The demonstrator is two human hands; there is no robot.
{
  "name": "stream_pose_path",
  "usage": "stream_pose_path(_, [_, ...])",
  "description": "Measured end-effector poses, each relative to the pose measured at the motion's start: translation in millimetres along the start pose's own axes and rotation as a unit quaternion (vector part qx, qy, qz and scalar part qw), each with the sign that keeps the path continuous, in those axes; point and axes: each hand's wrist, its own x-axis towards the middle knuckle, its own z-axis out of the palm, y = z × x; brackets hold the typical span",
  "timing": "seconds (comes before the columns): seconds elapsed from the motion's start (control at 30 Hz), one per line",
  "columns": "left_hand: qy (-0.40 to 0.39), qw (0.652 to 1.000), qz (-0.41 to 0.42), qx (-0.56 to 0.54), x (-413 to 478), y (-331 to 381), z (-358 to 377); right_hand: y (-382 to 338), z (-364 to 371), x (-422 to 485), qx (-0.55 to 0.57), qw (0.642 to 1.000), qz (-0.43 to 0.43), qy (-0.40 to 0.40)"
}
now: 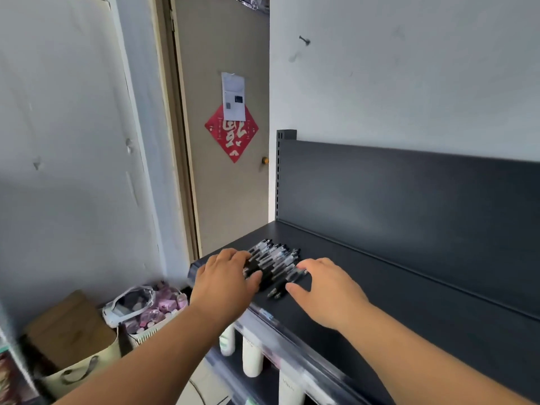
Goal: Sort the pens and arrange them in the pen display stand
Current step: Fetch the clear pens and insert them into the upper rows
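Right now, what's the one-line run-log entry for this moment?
pens: loose pile on shelf top | left hand: on pile's left edge | right hand: spread at pile's right edge | display stand: not in view

A loose heap of black-and-clear pens (274,263) lies flat on the dark shelf top (380,287) near its left end, barrels roughly parallel, a few tips poking frontward.

Two bare forearms reach forward side by side, the left forearm (152,346) lower. The bare left grip (225,279) lies palm down, fingers bent over at the knuckles, thumb alongside; whether it clasps anything is unclear. The bare right grip (324,290) is palm down, fingers loosely spread, thumb splayed leftward
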Motion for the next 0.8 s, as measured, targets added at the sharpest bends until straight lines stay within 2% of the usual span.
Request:
stream_pose_path(0.23, [-0.068,0.996,-0.005,-0.061,69,-38,32,-2,27,32,0.031,0.994,0.104,-0.01])
stream_pose_path(0.43, [-0.153,0.978,0.012,-0.137,111,-66,54,-24,45,51,0.033,0.981,0.187,0.027])
stream_pose_path(0.7, [-0.189,0.971,0.111,-0.093,151,-72,58,-43,57,63,0.001,0.964,0.262,0.039])
stream_pose_path(0.8, [-0.217,0.965,0.123,-0.081,160,-71,58,-49,57,67,0.003,0.956,0.291,0.039])
